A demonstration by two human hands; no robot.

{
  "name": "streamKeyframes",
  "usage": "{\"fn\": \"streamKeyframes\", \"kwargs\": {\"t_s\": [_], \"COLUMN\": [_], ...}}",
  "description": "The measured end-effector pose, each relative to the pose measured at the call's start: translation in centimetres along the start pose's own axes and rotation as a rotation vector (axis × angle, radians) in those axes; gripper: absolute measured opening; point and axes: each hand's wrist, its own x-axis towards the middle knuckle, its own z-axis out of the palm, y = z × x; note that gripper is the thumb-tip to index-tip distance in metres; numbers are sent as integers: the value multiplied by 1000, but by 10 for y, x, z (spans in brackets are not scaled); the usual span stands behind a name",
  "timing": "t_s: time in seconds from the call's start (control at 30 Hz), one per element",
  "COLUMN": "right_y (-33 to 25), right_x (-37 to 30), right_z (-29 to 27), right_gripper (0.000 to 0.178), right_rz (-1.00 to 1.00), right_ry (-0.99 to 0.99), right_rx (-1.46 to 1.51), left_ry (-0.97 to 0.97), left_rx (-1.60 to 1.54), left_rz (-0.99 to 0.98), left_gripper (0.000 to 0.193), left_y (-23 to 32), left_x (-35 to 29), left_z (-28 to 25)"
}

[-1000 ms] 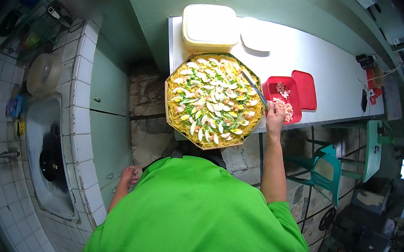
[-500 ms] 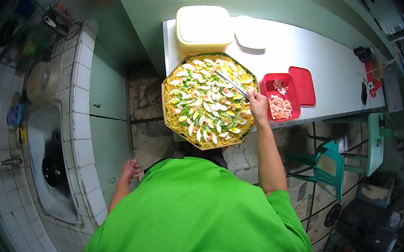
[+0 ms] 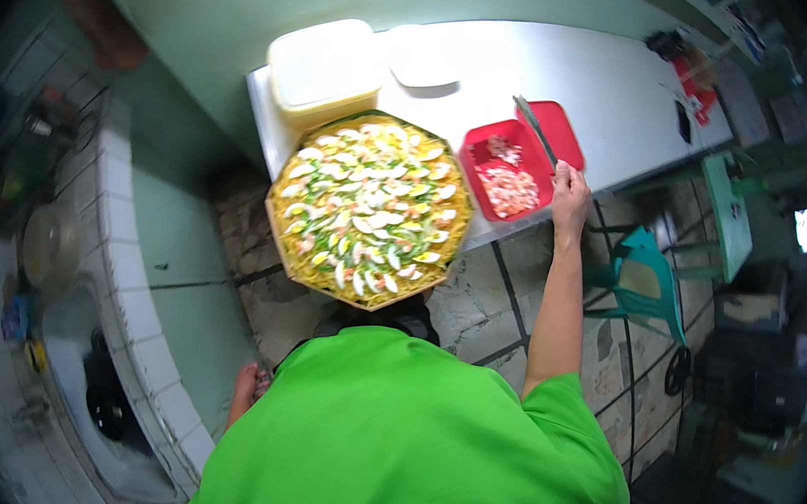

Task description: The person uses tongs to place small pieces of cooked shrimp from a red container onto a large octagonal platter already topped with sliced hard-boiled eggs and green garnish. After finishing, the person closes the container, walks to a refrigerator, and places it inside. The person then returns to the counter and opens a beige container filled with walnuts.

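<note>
My right hand [image 3: 570,194] is closed round the end of metal tongs [image 3: 537,130], held above the red tub [image 3: 470,164] and its red lid [image 3: 569,136]. Inside the tub lie chopped pinkish pieces [image 3: 511,195], likely shrimp, in two heaps. To the left, a big octagonal tray [image 3: 273,228] is filled with yellow noodles [image 3: 310,155], topped with egg slices, green strips and orange-pink bits. My left hand [image 3: 252,382] hangs low beside my body, away from the food. Its fingers look loosely apart with nothing in them, partly hidden by my green shirt.
A lidded cream container [image 3: 324,66] and a white lid or plate [image 3: 425,58] stand at the back of the white table [image 3: 588,63]. At left is a tiled counter with a sink [image 3: 82,323]. A green chair [image 3: 647,282] stands on the right.
My right hand and the tongs have moved right, from over the noodle tray to over the red tub. The view has shifted and tilted; my left hand stays low at my side.
</note>
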Motion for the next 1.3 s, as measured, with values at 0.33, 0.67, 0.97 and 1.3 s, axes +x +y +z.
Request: {"fn": "streamKeyframes", "kwargs": {"t_s": [0.33, 0.67, 0.97, 1.3], "right_y": [32, 35, 40, 10], "right_x": [-7, 4, 23, 28], "right_z": [-24, 8, 30, 0], "right_gripper": [26, 27, 18, 25], "right_rz": [-131, -86, -527, -232], "right_ry": [-237, -331, -143, -151], "right_rx": [-733, -545, -815, -581], "left_ry": [-58, 60, 0, 3], "left_rx": [14, 208, 60, 75], "left_rz": [87, 148, -10, 96], "left_gripper": [42, 37, 35, 38], "left_y": [20, 60, 33, 55], "left_x": [17, -22, 0, -45], "left_z": [4, 17, 6, 12]}}
